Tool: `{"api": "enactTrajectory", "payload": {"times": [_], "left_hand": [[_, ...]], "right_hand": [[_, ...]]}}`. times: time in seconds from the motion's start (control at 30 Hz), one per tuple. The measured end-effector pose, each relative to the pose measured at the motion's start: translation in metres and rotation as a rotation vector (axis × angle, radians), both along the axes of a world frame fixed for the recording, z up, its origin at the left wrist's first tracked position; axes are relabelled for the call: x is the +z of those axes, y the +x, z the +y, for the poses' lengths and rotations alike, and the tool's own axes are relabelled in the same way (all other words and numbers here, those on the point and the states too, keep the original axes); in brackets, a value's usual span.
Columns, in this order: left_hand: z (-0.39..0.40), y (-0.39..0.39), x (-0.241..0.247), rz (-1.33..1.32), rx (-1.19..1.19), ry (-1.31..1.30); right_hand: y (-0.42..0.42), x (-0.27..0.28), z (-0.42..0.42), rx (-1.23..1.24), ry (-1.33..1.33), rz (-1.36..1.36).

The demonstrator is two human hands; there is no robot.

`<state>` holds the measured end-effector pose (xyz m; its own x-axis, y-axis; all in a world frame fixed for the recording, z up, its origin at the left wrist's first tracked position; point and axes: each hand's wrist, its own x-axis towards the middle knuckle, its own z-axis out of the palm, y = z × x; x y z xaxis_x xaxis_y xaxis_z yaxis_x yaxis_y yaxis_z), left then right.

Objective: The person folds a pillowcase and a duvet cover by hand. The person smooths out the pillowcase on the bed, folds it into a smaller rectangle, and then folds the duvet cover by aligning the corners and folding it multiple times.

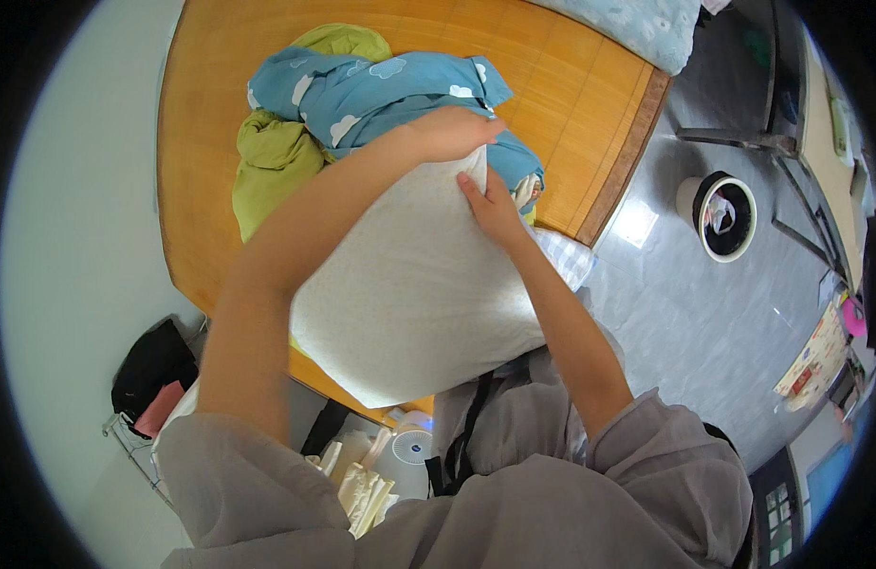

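A white pillow (416,277), or a similar cushion in a plain cover, is held up in front of my body. At its top corner, my left hand (455,134) reaches across from the left and grips the cover's edge. Just below and to the right, my right hand (489,206) grips the same edge, its thumb on the white cloth. Behind the pillow, a blue cover with a cloud pattern (381,92) lies bunched on the bed mat (566,92). Green fabric (278,171) shows from under it on the left. The pillow hides part of the bed.
A checked cloth (566,256) hangs at the bed's near right corner. On the grey floor to the right stands a white bin (747,220) with a black liner. Below the bed's near edge are a small fan (411,447) and a metal rack (135,451) with a black bag (153,370).
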<state>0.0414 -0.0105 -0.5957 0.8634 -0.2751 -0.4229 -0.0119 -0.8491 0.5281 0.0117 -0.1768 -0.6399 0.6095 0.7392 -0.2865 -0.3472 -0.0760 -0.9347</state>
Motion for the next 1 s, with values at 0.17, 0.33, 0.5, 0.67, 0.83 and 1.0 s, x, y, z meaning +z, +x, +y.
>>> {"api": "enactTrajectory", "payload": {"times": [0.17,0.33,0.5,0.67,0.83,1.0], "left_hand": [[0.002,0.002,-0.018,0.005,0.037,0.187],[-0.005,0.001,-0.017,-0.118,0.189,0.331],[-0.022,-0.040,0.034,-0.889,1.021,0.299],[-0.053,-0.195,0.042,-0.685,1.569,0.580],[-0.129,-0.245,0.008,-0.247,1.326,0.554],[-0.066,-0.312,-0.006,-0.322,1.002,0.645]], "right_hand": [[-0.038,-0.002,-0.044,-0.174,-0.606,-0.600],[-0.049,-0.021,-0.083,0.096,-0.876,-0.351],[-0.038,-0.060,-0.097,-0.013,-0.739,-0.358],[-0.025,-0.007,-0.081,-0.213,-0.556,-0.657],[-0.073,0.075,-0.002,0.260,-0.025,-1.107],[-0.061,0.042,0.052,0.818,-0.027,-1.629]]}}
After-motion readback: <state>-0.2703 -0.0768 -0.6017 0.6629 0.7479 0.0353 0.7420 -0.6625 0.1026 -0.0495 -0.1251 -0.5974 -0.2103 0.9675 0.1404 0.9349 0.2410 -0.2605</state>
